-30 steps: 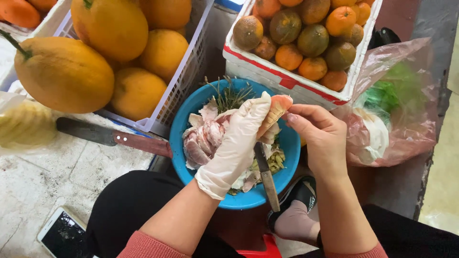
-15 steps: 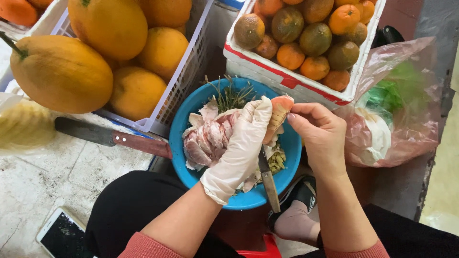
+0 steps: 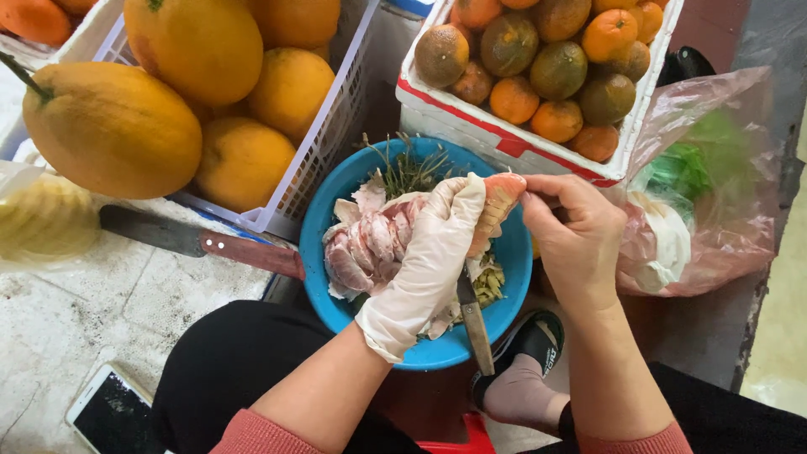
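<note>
Item: peeled pink citrus flesh, a large segmented pomelo-like fruit (image 3: 370,248), held over a round blue plastic bowl (image 3: 513,252) resting on the person's lap.

Left hand (image 3: 429,252), in a thin whitish disposable glove: fingers curled and clasped around the fruit from above, pinning it over the bowl.

Right hand (image 3: 576,235), bare: fingertips pinched on one pale orange-pink segment (image 3: 496,206) at the fruit's upper right edge, where the two hands meet.

Bowl contents: scraps of white pith and membrane, and thin green stalks at the far rim. A small knife with a dull grey blade (image 3: 472,315) lies in the bowl, pointing over the near rim towards the person.

Surroundings: white slatted plastic basket (image 3: 336,126) of large yellow-orange fruits to the left; white foam box with a red stripe (image 3: 471,126) of small green-orange citrus beyond the bowl; long cleaver with a reddish handle (image 3: 202,242) on the pale stone surface; dark-screened phone (image 3: 113,412) at the lower left; pink translucent plastic bag (image 3: 723,193) to the right.

Risks, as judged:
- The segment may tear or burst if the pinch is too hard, since the flesh looks soft.
- The gloved grip may slip on moist fruit, dropping it among the scraps.
- The knife sits just beneath the left wrist; lowering the hand could meet the blade, or tip it off the rim onto the foot below.
- The bowl, balanced on the lap, may tilt under a sideways pull.
</note>
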